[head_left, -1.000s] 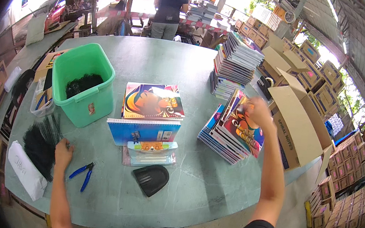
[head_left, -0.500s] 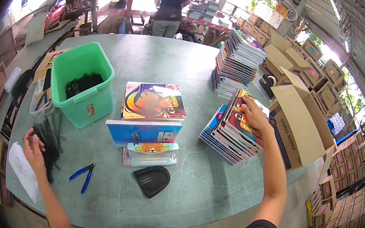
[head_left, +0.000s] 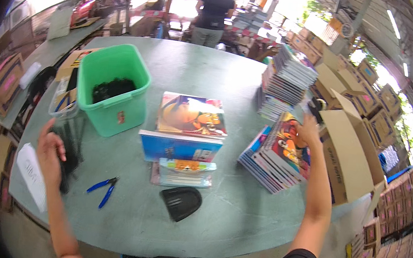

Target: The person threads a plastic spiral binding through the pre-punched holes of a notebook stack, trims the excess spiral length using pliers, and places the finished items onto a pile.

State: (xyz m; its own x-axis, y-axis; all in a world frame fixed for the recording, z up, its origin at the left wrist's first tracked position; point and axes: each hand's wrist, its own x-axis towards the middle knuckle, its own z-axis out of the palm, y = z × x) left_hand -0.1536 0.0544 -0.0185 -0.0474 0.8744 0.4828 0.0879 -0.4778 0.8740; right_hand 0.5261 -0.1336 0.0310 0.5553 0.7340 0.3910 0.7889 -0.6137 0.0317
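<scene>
My left hand [head_left: 50,150] is at the left side of the table, index finger stretched out and the others loosely bent, with nothing seen in it. It hovers over or beside a bundle of black plastic spiral coils [head_left: 71,157]; contact cannot be made out. Slightly smeared, my right hand [head_left: 309,131] has its fingers stretched at the far right corner of a fanned stack of spiral notebooks [head_left: 285,150], apparently touching the top one. In the middle, a blue-covered notebook [head_left: 179,149] leans upright against a pile of notebooks [head_left: 193,115]. Blue-handled cutters [head_left: 103,188] lie near the coils.
A green bin [head_left: 117,114] with black coils stands far left. Closer are a small plastic-wrapped pack [head_left: 185,175] and a black plastic piece [head_left: 181,203]. A tall notebook pile [head_left: 290,77] and an opened carton [head_left: 347,159] occupy the right. One person [head_left: 213,16] stands beyond the table.
My right hand has slid from the middle of the top notebook toward its far right corner. My left hand remains by the coils, its index finger now straighter. The whole view has shifted.
</scene>
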